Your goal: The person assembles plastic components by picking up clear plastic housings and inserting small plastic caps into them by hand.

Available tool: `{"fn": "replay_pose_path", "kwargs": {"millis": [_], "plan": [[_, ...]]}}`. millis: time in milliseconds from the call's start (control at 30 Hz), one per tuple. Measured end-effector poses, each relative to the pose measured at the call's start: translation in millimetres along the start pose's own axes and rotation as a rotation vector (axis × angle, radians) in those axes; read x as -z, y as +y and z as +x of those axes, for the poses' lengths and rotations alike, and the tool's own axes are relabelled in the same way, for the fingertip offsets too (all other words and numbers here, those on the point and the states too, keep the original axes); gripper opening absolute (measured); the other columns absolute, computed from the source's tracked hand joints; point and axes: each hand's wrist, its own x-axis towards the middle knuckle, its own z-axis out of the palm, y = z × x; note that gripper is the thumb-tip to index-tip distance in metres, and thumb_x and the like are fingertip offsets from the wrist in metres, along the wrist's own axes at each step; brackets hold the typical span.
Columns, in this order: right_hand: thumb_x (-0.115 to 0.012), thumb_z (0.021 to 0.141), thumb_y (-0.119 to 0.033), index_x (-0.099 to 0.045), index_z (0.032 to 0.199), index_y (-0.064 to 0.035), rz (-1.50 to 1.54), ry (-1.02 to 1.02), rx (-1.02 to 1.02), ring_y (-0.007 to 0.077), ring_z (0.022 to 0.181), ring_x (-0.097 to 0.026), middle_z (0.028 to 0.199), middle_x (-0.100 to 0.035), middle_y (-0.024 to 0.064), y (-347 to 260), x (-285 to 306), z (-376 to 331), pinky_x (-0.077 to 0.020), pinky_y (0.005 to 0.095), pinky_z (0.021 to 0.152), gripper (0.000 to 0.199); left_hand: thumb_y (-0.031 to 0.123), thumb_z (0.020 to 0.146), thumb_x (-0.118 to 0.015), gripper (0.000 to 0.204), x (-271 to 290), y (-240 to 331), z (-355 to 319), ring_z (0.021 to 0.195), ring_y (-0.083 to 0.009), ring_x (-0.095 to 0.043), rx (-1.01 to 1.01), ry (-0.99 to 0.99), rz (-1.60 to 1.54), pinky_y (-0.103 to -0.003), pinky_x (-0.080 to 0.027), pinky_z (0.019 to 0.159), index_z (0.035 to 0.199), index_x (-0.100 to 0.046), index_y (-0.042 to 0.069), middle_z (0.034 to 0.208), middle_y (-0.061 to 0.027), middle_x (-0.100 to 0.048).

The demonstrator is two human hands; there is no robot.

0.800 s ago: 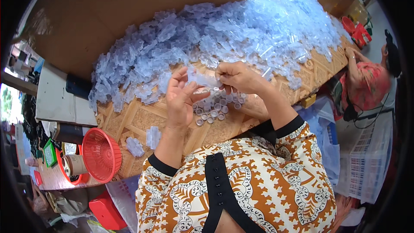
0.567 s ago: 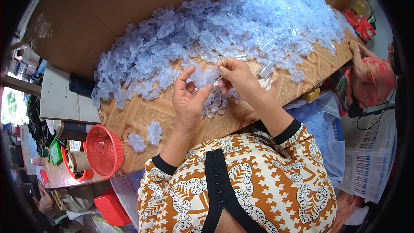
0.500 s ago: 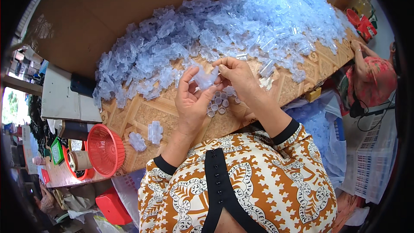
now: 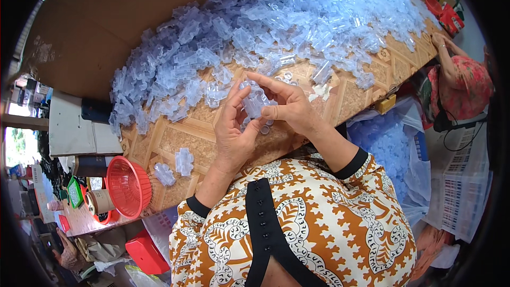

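Observation:
Over the table, both hands grip one clear bluish plastic piece (image 4: 254, 100) with notched edges. My left hand (image 4: 234, 127) closes on its left side, thumb underneath. My right hand (image 4: 292, 107) pinches its right side, with the thumb on its face and the forefinger along the top. Small clear round caps (image 4: 287, 76) lie on the table just beyond my right hand; others show partly beneath the fingers. A large heap of similar clear pieces (image 4: 212, 48) spreads beyond my hands. Left of my left forearm lie two loose pieces, a cross-shaped one (image 4: 184, 161) and another (image 4: 164, 174).
A red plastic basket (image 4: 128, 187) stands at the table's left edge, beside a roll of tape (image 4: 100, 201). A cardboard wall (image 4: 143, 0) rises behind the heap. At right, a lined crate (image 4: 390, 149) holds bluish pieces, and another person (image 4: 459, 87) sits at the table.
The clear piece has turned more upright between my hands. My right hand has shifted from its upper edge to grip its right side.

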Motion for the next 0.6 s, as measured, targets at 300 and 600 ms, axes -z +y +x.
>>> {"fn": "replay_pose_path", "kwargs": {"millis": [300,600], "plan": [[-0.088,0.074,-0.017,-0.048,0.147,-0.0008,0.021,-0.067,-0.105,0.0144,0.121,-0.053,0.138,-0.056,0.0045,4,13,-6,-0.0440,0.0308,0.104,0.084,0.003,0.087,-0.075,0.067,10,3,-11,0.137,-0.0252,-0.048,0.098,-0.097,-0.077,-0.039,-0.044,0.110,0.146,-0.044,0.003,0.159,-0.0157,-0.034],[-0.087,0.076,-0.030,-0.052,0.145,-0.0034,-0.276,-0.125,-0.001,0.0096,0.100,-0.051,0.127,-0.053,-0.0004,-6,9,-7,-0.0436,0.0254,0.088,0.082,0.001,0.087,-0.074,0.068,13,7,-16,0.132,-0.0226,-0.052,0.135,-0.099,-0.189,-0.038,-0.045,0.109,0.147,-0.042,0.001,0.154,-0.0145,-0.041]]}}
